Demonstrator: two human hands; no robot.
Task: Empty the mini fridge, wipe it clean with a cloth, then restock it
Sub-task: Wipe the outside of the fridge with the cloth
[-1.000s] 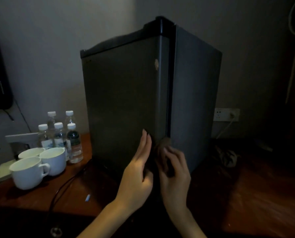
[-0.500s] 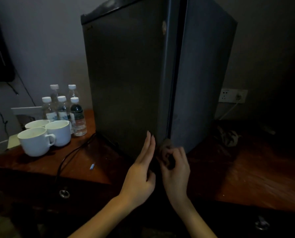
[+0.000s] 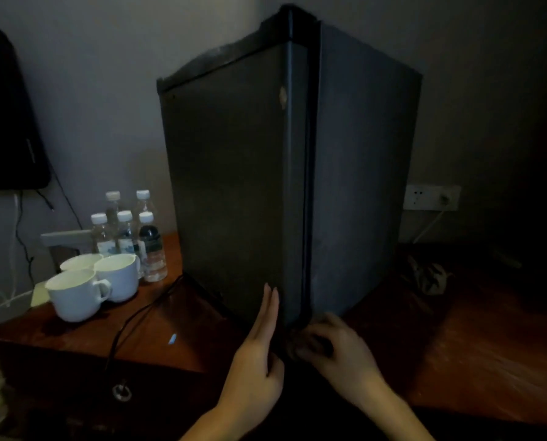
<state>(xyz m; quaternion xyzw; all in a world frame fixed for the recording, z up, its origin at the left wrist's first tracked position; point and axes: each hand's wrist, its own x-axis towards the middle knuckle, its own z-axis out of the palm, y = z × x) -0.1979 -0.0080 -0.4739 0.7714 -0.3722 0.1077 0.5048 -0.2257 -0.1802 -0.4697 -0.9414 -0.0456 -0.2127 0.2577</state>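
Note:
A dark grey mini fridge [image 3: 234, 173] stands on a wooden table [image 3: 494, 351], its door shut and one corner turned toward me. My left hand [image 3: 259, 351] lies flat with straight fingers against the door near its bottom corner. My right hand [image 3: 335, 348] has its fingers curled at the bottom of the door edge, where door and body meet. Whether they hook behind the door is too dark to tell. A crumpled cloth [image 3: 428, 275] lies on the table to the right of the fridge.
Several small water bottles [image 3: 129, 230] and three white cups [image 3: 90, 284] stand left of the fridge. A black cable [image 3: 135, 319] runs across the table front. A wall socket [image 3: 431, 197] with a plug sits behind on the right. A dark screen [image 3: 8, 116] hangs at far left.
Both hands slid down the door edge to the fridge's bottom corner. My right fingers curled more tightly. The camera view shifted, tilting down and then back up.

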